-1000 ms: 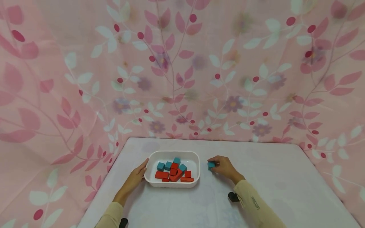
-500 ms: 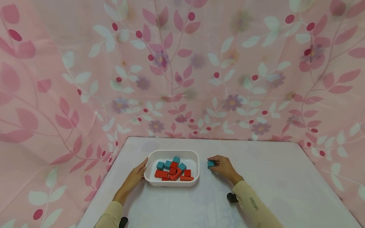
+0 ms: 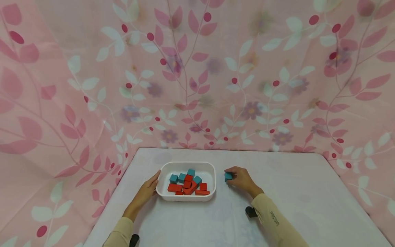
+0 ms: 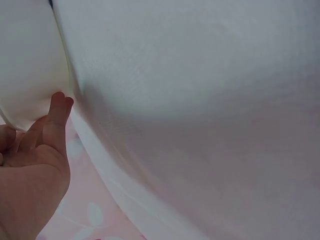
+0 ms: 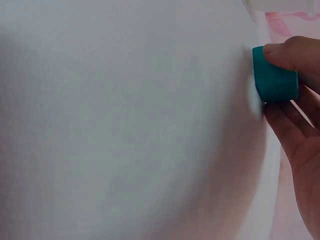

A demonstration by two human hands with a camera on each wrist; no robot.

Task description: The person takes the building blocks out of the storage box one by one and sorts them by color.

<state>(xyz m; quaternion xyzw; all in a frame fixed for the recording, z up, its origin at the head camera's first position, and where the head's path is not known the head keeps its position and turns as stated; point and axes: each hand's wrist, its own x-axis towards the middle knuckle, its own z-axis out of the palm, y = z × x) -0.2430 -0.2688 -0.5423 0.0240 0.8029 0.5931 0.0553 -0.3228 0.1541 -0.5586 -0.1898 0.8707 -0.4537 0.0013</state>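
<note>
A teal wooden block [image 5: 275, 77] is pinched between the thumb and fingers of my right hand [image 3: 242, 179], low over the table to the right of the tray. The white tray [image 3: 213, 171] has rounded corners and contains several teal blocks [image 3: 174, 178] and red blocks [image 3: 175, 187], some stacked on one another. My left hand [image 3: 146, 192] lies along the tray's left end, its fingers touching the outer wall near the rim. In the left wrist view, the fingers [image 4: 57, 115] reach up against that white wall, fairly straight.
A pale white cloth [image 3: 277, 178] covers the table. Pink floral curtains [image 3: 197, 75] hang behind and at both sides of it. Each wrist carries a dark device, such as the black piece [image 3: 251, 212] under the right sleeve.
The camera view has shifted very slightly. Both hands, the tray and the pinched block keep practically the same places.
</note>
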